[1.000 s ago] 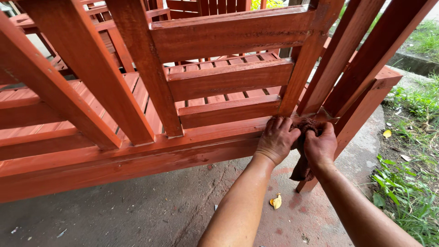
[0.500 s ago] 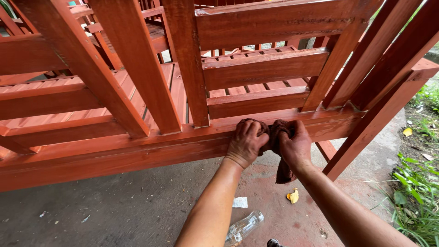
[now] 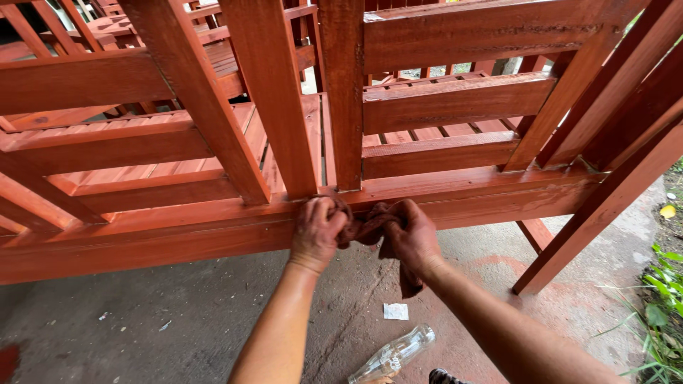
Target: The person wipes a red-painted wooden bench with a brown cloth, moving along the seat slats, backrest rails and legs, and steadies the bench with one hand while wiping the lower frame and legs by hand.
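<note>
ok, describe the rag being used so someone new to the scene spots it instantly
Find the long bottom rail of the red-stained wooden frame, running across the picture. Where an upright post meets it, the left hand and right hand press together; bunched between them is the rag. It is the only soft, crumpled thing, stained dark reddish-brown, one end dangling below the right hand.

Two bare forearms come up from the bottom edge, with no sleeves, watch, bracelet or gloves on them. The left hand and the right hand are both smeared with reddish-brown stain across the knuckles and backs, and the stain thins out toward the wrists. The forearms are lean, with faint hair visible. No rings show on the fingers.
</note>
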